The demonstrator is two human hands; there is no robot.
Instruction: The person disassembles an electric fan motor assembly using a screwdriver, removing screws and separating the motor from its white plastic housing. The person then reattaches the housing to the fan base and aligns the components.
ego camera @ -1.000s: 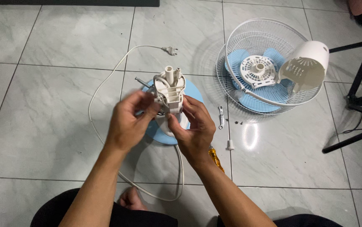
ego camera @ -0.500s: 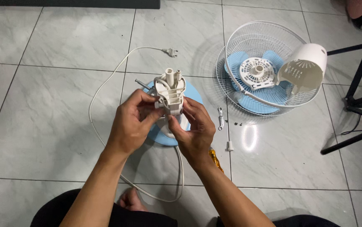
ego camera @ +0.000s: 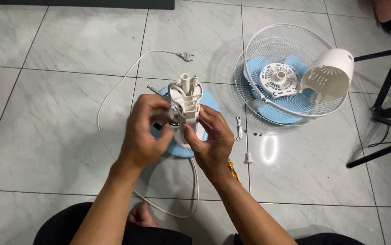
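Two hands at frame centre | left hand (ego camera: 143, 136) and right hand (ego camera: 211, 143) both closed around white fan neck housing (ego camera: 185, 102) — held above blue base (ego camera: 204, 102) on floor | wire guard (ego camera: 286, 72) with white motor cover (ego camera: 331, 72) — upper right

Left hand (ego camera: 143, 134) has slid up & round the left side of the white fan neck piece (ego camera: 185, 102); a sec ago its fingers were spread open w/ thumb and forefinger pinching at the part, now they curl tighter over it (motion blur on the knuckles). Right hand (ego camera: 211, 138) shifted a touch higher, thumb pressed closer to the lower front of the piece. The piece itself sits a bit further right and more upright over the blue base (ego camera: 207, 102). View also nudged slightly right.
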